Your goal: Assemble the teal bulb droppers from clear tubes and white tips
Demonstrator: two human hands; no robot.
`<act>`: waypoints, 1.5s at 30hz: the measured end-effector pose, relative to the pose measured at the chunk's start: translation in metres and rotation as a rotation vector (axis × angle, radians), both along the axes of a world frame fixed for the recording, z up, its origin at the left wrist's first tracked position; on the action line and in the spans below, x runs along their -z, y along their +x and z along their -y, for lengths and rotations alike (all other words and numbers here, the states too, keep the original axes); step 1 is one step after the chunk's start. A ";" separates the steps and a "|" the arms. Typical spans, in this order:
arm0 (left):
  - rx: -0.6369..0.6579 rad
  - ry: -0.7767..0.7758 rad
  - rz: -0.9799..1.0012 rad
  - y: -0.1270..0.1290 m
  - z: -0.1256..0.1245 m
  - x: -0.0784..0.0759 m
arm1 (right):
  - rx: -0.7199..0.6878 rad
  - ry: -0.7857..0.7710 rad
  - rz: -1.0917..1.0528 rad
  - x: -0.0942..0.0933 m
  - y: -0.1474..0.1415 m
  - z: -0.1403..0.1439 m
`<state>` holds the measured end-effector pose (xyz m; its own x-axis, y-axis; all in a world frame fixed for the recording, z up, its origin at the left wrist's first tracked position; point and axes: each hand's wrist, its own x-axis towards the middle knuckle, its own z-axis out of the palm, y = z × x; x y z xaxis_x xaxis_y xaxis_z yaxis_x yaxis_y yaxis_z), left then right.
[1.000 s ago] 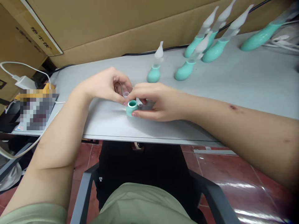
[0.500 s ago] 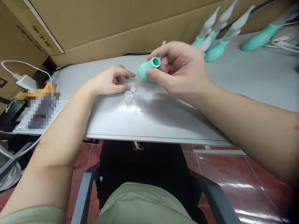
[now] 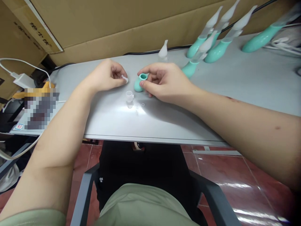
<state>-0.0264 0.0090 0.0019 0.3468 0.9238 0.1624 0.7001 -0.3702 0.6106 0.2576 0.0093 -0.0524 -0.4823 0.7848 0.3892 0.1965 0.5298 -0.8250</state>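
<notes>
Between the thumb and fingers of my right hand [image 3: 164, 80] is a teal rubber bulb [image 3: 138, 85], its round opening facing up, low over the table. My left hand [image 3: 109, 75] pinches a small white cone-shaped valve [image 3: 124, 78] to the left of the bulb. Just below them on the table stands a small clear plastic cup [image 3: 129, 96] with a short side spout. A tiny clear ring [image 3: 143, 104] lies to its right. Behind my right hand a white nozzle tip [image 3: 163, 49] stands upright on a clear part, its lower portion hidden.
Several assembled teal bulb aspirators [image 3: 218, 50] with white tips stand at the back right; another [image 3: 261, 39] lies farther right. Cardboard [image 3: 105, 28] walls the grey table's [image 3: 164, 128] back. At left are a white charger [image 3: 24, 80], a cable and a blurred-out item.
My right hand has lowered the teal bulb toward the table and turned its opening upward. My left hand has picked up the white valve from beside the clear cup and drawn back slightly.
</notes>
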 end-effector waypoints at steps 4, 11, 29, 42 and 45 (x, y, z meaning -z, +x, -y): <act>-0.107 0.056 0.108 0.001 0.004 -0.006 | -0.071 -0.068 0.032 -0.001 -0.006 0.002; -0.035 0.144 0.434 0.011 0.004 0.001 | -0.079 -0.047 0.023 0.004 -0.012 0.002; 0.052 -0.046 0.481 0.028 0.022 -0.003 | 0.046 0.077 -0.301 -0.018 -0.007 0.020; 0.064 -0.046 0.588 0.041 0.034 -0.010 | 0.026 0.064 -0.398 -0.018 -0.008 0.023; 0.076 -0.071 0.538 0.036 0.033 -0.010 | 0.016 0.050 -0.354 -0.018 -0.005 0.020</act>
